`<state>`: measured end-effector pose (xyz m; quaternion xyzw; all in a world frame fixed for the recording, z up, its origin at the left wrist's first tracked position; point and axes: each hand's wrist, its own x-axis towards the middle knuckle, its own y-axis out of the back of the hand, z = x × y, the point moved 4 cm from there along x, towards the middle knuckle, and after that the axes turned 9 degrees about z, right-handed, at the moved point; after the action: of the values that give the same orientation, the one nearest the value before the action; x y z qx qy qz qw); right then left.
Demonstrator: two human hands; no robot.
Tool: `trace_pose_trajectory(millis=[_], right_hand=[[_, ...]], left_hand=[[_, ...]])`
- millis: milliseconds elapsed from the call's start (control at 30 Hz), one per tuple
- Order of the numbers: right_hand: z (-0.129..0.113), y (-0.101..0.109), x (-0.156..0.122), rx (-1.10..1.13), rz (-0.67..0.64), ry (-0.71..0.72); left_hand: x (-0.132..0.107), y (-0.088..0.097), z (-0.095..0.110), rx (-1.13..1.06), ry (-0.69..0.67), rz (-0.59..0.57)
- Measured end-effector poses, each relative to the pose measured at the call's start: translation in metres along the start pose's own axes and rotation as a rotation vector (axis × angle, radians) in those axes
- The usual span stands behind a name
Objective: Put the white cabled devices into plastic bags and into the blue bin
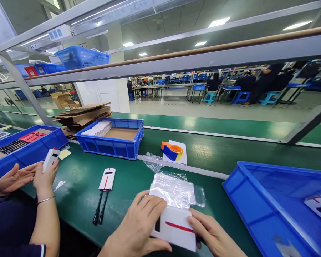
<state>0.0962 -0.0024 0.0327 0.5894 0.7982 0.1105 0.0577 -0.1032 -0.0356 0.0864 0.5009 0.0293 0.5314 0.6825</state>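
Note:
My left hand [139, 223] grips one end of a flat white device [178, 233] with a red stripe and a dark window, thumb below and fingers over its upper edge. At the other end, my right hand [214, 232] pinches it with the thumb on top; its other fingers are partly hidden underneath. Just beyond lies a pile of clear plastic bags [172, 189], close to the fingers of my left hand. A similar white device [107, 179] with two black leads rests on the green bench to the left.
At left, a co-worker's hands [44, 178] hold another white device. A blue bin [247, 205] with a bagged device stands right. Behind are a blue tray [120, 148] with white dividers, an orange-and-blue tape dispenser [173, 150], and stacked cardboard [82, 114]. A shelf rail [176, 59] crosses above.

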Motion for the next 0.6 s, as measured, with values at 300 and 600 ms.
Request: trace_pose_trajectory(millis=[300, 600], right_hand=[[-0.020, -0.021, 0.016, -0.441, 0.284, 0.428], [-0.008, -0.051, -0.005, -0.695, 0.252, 0.751]], left_hand=[[-0.011, -0.019, -0.033, -0.345, 0.473, 0.729], [-0.033, 0.048, -0.117, -0.918, 0.762, 0.528]])
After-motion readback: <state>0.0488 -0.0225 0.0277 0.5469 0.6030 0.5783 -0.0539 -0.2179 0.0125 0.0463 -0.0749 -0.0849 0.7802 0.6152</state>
